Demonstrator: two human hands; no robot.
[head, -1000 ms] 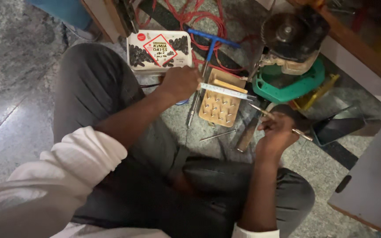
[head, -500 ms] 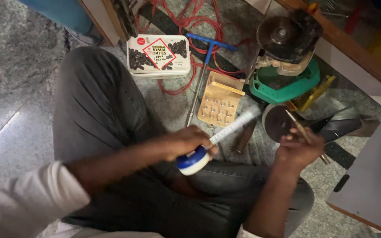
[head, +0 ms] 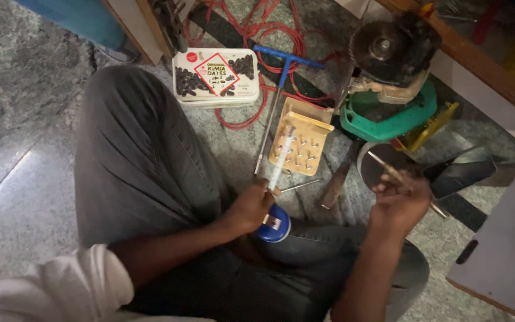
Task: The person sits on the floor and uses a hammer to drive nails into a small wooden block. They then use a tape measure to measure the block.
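Gripping a white tube [head: 281,160] with a blue cap [head: 272,228] just below the middle of the frame, the left hand [head: 250,206] has its fingers wrapped tight around the tube's lower part; the cap sits at the bottom against the person's grey trouser leg [head: 144,173], and the tube's narrow end slants up toward a small tan wooden block [head: 305,140] studded with screws. To the right, at mid-height, the right hand [head: 402,203] is curled shut on a thin metal rod [head: 388,170] that sticks out up and to the left from the fingers, over a dark round disc [head: 377,164] lying on the floor.

Above the tube, a blue T-handled tool [head: 281,71] lies with its long shaft running down past the block. Further up, a white box with pictures of dark fruit [head: 216,76] rests on loops of red cable [head: 269,30]. In the upper right stands a power tool with a round blade [head: 391,48] on a green base [head: 388,122], with a yellow piece [head: 433,122] beside it. A flat dark handle [head: 336,182] lies between block and disc on the speckled stone floor [head: 25,149].
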